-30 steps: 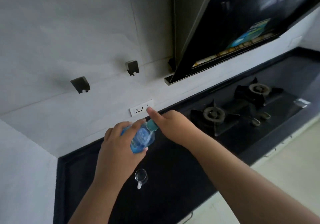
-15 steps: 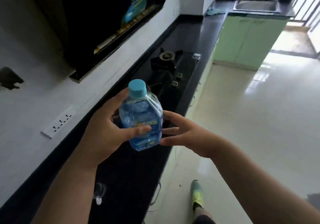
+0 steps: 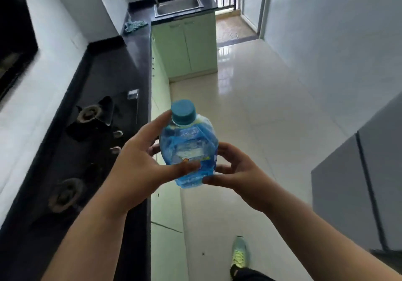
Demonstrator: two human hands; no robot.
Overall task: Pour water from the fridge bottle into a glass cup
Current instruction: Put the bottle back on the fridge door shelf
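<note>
We count one bottle (image 3: 188,148) with one cap (image 3: 183,111), two hands, two burners, one sink (image 3: 178,8), one shoe (image 3: 239,253)

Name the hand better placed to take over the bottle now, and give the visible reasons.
Right. The right hand already curls round the bottle at its lower side, fingers and thumb on it; the left hand holds the other side with only its thumb across the label.

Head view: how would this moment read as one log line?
small clear blue-labelled plastic bottle upright, blue cap on | left hand grips it | right hand grips it | above floor beside black counter
</note>
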